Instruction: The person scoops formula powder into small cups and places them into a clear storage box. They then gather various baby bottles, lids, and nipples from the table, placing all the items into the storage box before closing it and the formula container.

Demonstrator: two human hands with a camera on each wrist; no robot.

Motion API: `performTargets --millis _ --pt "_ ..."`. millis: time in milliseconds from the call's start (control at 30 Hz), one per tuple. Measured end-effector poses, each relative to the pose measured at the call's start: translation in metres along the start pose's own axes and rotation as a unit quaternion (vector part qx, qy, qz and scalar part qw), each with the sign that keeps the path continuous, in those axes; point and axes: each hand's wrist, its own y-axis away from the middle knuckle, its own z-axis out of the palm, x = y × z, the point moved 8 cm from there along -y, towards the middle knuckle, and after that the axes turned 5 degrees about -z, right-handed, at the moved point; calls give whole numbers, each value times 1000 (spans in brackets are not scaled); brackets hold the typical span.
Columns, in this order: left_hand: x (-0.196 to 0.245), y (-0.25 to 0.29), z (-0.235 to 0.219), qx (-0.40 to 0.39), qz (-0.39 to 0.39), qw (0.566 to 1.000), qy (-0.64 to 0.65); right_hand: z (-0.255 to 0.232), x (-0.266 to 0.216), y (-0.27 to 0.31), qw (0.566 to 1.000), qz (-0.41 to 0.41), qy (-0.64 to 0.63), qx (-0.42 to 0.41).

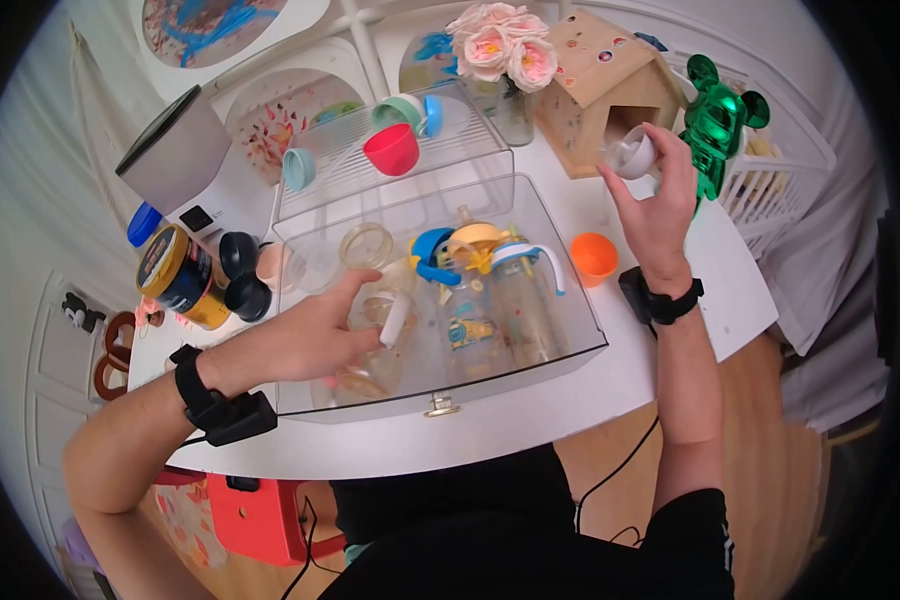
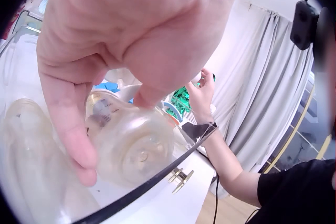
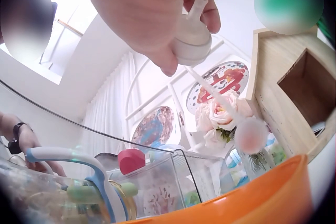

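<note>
My right hand (image 1: 660,190) pinches a white bottle top with a spout (image 3: 194,37), raised in front of the wooden house. From its underside a pale straw with a round end (image 3: 251,136) slants down in the right wrist view. Inside the clear bin (image 1: 440,398), my left hand (image 1: 315,330) reaches down with thumb and fingers spread on either side of a clear baby bottle (image 2: 139,150). A white handle-like piece (image 1: 394,320) shows by its thumb. Farther right in the bin lie bottles with a blue top (image 1: 435,245) and a white-blue handle (image 1: 545,258).
An orange cup (image 1: 594,259) stands right of the bin. Behind it, a rack (image 1: 320,205) bears a red cup (image 1: 391,149) and mint cups. Roses (image 1: 500,50), the wooden house (image 1: 600,70) and a green figure (image 1: 712,130) stand at the back; a dark tub (image 1: 182,280) is left.
</note>
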Motion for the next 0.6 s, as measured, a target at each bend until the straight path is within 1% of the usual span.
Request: performTargets --millis 100,200,300,333,400,500,600 --pt "2 -8 4 14 21 999 -39 1 2 1 1000 9 -7 0" --pt "9 -12 8 11 12 993 -118 1 2 1 1000 -3 -2 3" --pt "15 -18 10 22 1 989 -147 2 1 2 1000 -3 -11 3" --pt "19 -21 7 64 25 974 -217 2 2 2 1000 -3 -12 3" --pt "26 -27 5 146 70 923 -350 3 2 3 1000 -2 -16 0" --pt "29 -25 5 153 79 928 -332 3 2 3 1000 -4 -12 -1" --pt "39 -16 4 146 135 924 -328 3 4 3 1000 -6 -17 7"
